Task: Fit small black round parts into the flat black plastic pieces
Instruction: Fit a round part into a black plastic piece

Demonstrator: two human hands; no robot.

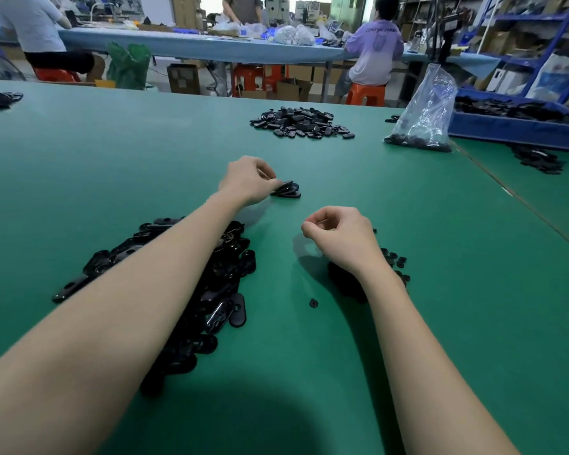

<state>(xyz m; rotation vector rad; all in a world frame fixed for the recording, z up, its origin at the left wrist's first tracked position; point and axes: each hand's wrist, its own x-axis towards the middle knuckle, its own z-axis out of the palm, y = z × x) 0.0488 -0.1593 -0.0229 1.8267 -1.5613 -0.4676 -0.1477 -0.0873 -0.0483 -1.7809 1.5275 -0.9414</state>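
On green table (408, 323), head view: left hand (248, 182) reaches forward, fingers curled, tips pinching a flat piece at the edge of a small stack (288, 190). Right hand (337, 236) sits nearer, fingers curled in toward thumb; cannot tell whether anything is held inside. Large heap of flat pieces (217, 284) lies under and beside left forearm. Round parts (396, 261) clustered just beside right wrist, partly hidden by it; one stray part (313, 303) apart, between the forearms. Far pile (301, 123) mid-table. Clear bag (424, 110) stands right of it, dark parts at bottom. Blue bin (513, 128) beyond bag.
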